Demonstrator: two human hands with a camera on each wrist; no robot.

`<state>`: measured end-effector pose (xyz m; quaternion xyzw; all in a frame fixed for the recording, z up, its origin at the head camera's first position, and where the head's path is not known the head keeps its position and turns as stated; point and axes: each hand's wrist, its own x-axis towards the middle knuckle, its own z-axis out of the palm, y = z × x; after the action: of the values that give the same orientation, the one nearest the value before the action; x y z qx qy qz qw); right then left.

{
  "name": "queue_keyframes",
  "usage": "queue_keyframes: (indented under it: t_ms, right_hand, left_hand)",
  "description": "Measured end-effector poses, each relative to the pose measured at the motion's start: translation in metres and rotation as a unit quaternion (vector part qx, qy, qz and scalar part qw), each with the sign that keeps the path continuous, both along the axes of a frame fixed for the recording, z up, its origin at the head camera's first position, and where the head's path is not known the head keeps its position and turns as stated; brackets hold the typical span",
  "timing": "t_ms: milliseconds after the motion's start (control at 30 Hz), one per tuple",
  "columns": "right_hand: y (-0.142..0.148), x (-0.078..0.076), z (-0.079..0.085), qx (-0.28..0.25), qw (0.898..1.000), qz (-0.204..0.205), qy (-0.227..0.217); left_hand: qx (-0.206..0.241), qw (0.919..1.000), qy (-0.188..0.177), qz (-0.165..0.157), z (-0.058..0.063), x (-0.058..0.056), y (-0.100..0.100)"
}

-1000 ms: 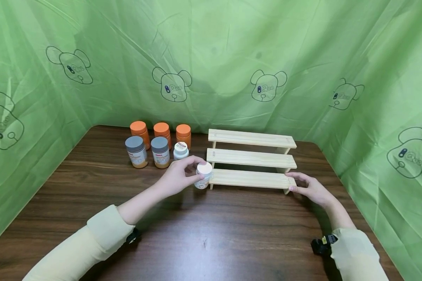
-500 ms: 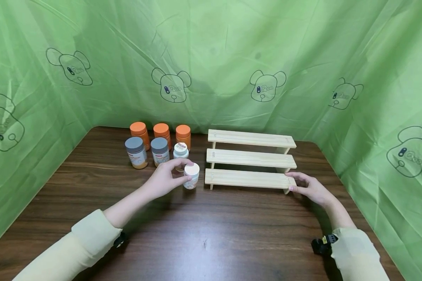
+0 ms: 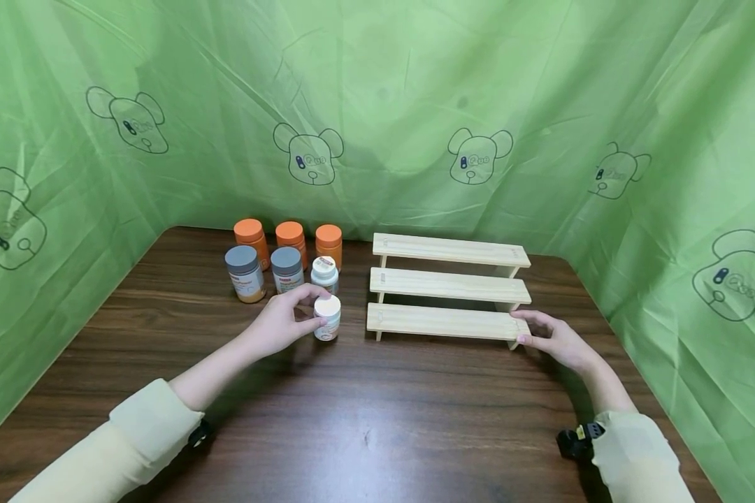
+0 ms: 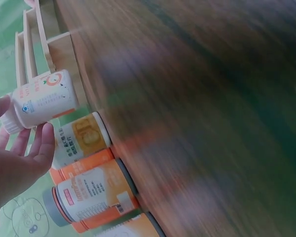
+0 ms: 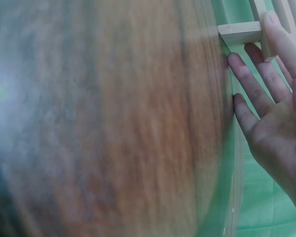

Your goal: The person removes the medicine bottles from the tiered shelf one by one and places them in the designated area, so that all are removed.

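In the head view my left hand [image 3: 283, 323] pinches a small white pill bottle [image 3: 328, 320] between thumb and fingers, near its cap. The left wrist view shows that bottle [image 4: 45, 98] with an orange print on its label, its base a little off the tabletop. Just behind it stands another white-capped bottle [image 3: 324, 272], partly covered by the hand. My right hand [image 3: 556, 338] grips the right end of the lowest board of a three-tier wooden rack [image 3: 447, 321]. The right wrist view has its thumb against the wood, the other fingers spread below.
Two grey-lidded jars [image 3: 245, 274] stand left of the bottles. Behind them is a row of three orange jars [image 3: 329, 241]. Green cloth [image 3: 390, 84] with printed bear heads hangs round the dark wood table [image 3: 377, 419]. The rack's boards carry nothing.
My left hand has carried the white pill bottle leftward, away from the rack's left end to in front of the other white-capped bottle. The right hand stays on the rack.
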<state>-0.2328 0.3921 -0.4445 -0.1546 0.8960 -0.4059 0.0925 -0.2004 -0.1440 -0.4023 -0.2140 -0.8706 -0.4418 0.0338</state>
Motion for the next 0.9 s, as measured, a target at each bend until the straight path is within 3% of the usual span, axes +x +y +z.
queue_keyframes:
  t_ms: [333, 900]
  right_hand:
    - [0.0002, 0.0003, 0.0003, -0.005, 1.0, -0.002, -0.003]
    - [0.0045, -0.0044, -0.0036, -0.002, 1.0, 0.001, -0.008]
  left_hand:
    - [-0.01, 0.9995, -0.029, 0.004, 0.002, 0.0013, -0.0042]
    - [-0.039, 0.9986, -0.035, -0.001, -0.0017, -0.0024, -0.0089]
